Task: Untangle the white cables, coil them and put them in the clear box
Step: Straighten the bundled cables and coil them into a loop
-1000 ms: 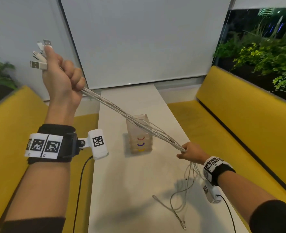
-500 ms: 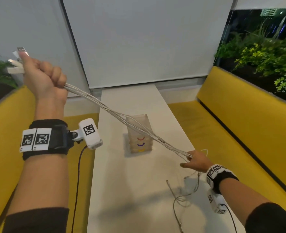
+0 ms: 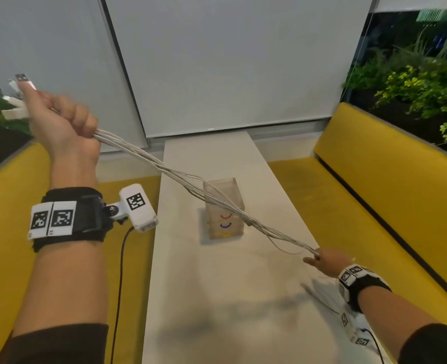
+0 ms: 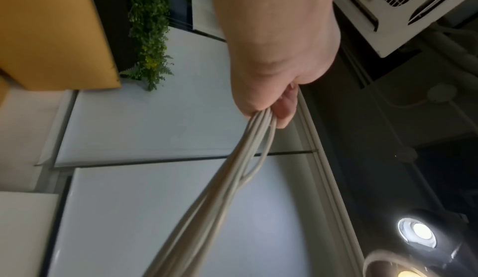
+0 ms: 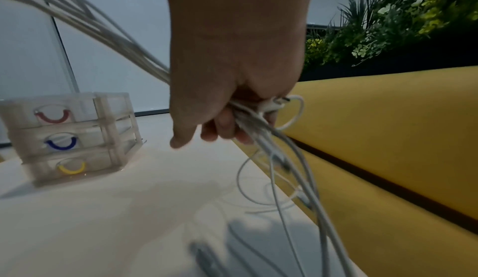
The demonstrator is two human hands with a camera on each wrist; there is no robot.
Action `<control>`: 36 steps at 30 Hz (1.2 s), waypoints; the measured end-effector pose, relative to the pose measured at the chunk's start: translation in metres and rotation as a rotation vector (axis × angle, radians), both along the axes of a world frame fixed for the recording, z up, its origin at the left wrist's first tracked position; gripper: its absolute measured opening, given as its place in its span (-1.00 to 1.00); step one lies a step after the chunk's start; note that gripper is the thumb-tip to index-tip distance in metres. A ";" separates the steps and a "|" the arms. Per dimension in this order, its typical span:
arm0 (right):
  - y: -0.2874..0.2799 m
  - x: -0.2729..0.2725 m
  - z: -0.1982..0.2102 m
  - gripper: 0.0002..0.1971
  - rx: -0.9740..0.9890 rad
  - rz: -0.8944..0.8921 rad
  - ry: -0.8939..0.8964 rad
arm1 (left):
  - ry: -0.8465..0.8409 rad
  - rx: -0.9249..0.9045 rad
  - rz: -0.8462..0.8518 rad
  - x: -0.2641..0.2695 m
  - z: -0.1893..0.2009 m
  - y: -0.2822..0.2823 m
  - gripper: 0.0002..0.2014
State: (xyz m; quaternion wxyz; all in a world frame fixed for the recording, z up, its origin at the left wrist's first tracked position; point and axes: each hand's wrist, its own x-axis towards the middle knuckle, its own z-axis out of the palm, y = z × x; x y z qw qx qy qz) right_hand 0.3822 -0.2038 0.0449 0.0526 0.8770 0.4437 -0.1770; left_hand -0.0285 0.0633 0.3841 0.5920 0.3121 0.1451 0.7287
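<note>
Several white cables (image 3: 191, 183) stretch taut from upper left to lower right above the white table (image 3: 217, 285). My left hand (image 3: 59, 122) is raised at the upper left and grips the bundle in a fist, with USB plugs (image 3: 23, 80) sticking out above it. The wrist view shows the cables (image 4: 232, 169) leaving that fist (image 4: 274, 101). My right hand (image 3: 324, 261), low at the table's right edge, curls round the same cables (image 5: 258, 126), whose loose ends (image 5: 297, 189) hang below it. The clear box (image 3: 223, 208), a small drawer unit with red, blue and yellow handles, stands mid-table under the cables.
Yellow benches (image 3: 390, 185) run along both sides of the narrow table. A grey blind (image 3: 230, 61) closes off the far end, and green plants (image 3: 414, 82) stand behind the right bench. The clear box (image 5: 70, 136) sits left of my right hand.
My left hand has dropped and moved left with the plugs. My right hand has slid right and down along the bundle, so the cables are pulled longer and lifted off the table.
</note>
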 end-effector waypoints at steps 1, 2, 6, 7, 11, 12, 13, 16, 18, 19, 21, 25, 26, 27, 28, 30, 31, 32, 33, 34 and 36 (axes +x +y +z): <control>0.000 0.000 0.000 -0.59 -0.039 0.015 0.021 | 0.022 0.007 -0.017 0.003 -0.002 -0.002 -0.51; 0.001 -0.001 -0.002 -0.62 -0.072 0.023 0.068 | 0.050 0.015 -0.042 0.009 -0.004 -0.006 -0.51; 0.023 -0.011 0.014 0.09 -0.238 0.085 0.337 | 0.177 0.046 -0.188 0.045 -0.023 -0.025 -0.52; 0.034 -0.014 0.024 0.18 -0.251 0.112 0.350 | 0.206 0.047 -0.229 0.055 -0.030 -0.030 -0.53; 0.074 -0.046 0.085 0.03 0.091 0.274 0.520 | 0.308 0.016 -0.356 0.092 -0.055 -0.047 -0.54; 0.081 -0.062 0.105 0.01 0.263 0.289 0.611 | 0.323 0.015 -0.399 0.100 -0.060 -0.052 -0.53; 0.089 -0.079 0.125 0.02 0.423 0.299 0.721 | 0.330 0.016 -0.452 0.107 -0.065 -0.056 -0.53; 0.106 -0.137 0.179 0.06 0.712 0.409 1.044 | 0.343 0.046 -0.631 0.126 -0.075 -0.074 -0.51; 0.110 -0.162 0.198 -0.18 0.769 0.469 1.146 | 0.381 0.088 -0.716 0.136 -0.079 -0.087 -0.53; 0.110 -0.168 0.201 -0.36 0.772 0.459 1.184 | 0.405 0.109 -0.742 0.139 -0.080 -0.092 -0.54; 0.109 -0.176 0.201 -0.61 0.774 0.405 1.237 | 0.446 0.140 -0.778 0.139 -0.079 -0.099 -0.54; 0.103 -0.170 0.179 -0.59 0.678 0.324 1.254 | 0.337 0.092 -1.013 0.125 -0.075 -0.100 -0.56; 0.105 -0.164 0.175 -0.58 0.660 0.325 1.215 | 0.307 0.087 -1.111 0.122 -0.073 -0.098 -0.59; 0.108 -0.159 0.170 -0.54 0.637 0.330 1.122 | 0.319 0.094 -1.209 0.119 -0.071 -0.099 -0.62; 0.107 -0.156 0.168 -0.50 0.609 0.351 1.008 | 0.365 0.111 -1.301 0.115 -0.072 -0.102 -0.63; 0.108 -0.148 0.163 -0.39 0.573 0.386 0.876 | 0.517 0.208 -1.472 0.108 -0.077 -0.106 -0.62; 0.108 -0.143 0.162 -0.43 0.570 0.390 0.830 | 0.637 0.289 -1.523 0.106 -0.081 -0.108 -0.61; 0.105 -0.138 0.163 -0.52 0.561 0.392 0.803 | 0.809 0.379 -1.542 0.104 -0.084 -0.112 -0.61; 0.101 -0.133 0.167 -0.62 0.547 0.403 0.767 | 1.031 0.460 -1.531 0.103 -0.088 -0.116 -0.60; 0.097 -0.130 0.172 -0.73 0.510 0.414 0.702 | 1.272 0.548 -1.489 0.104 -0.094 -0.119 -0.59; 0.094 -0.126 0.174 -0.92 0.430 0.539 0.480 | 1.698 0.735 -1.371 0.109 -0.118 -0.122 -0.57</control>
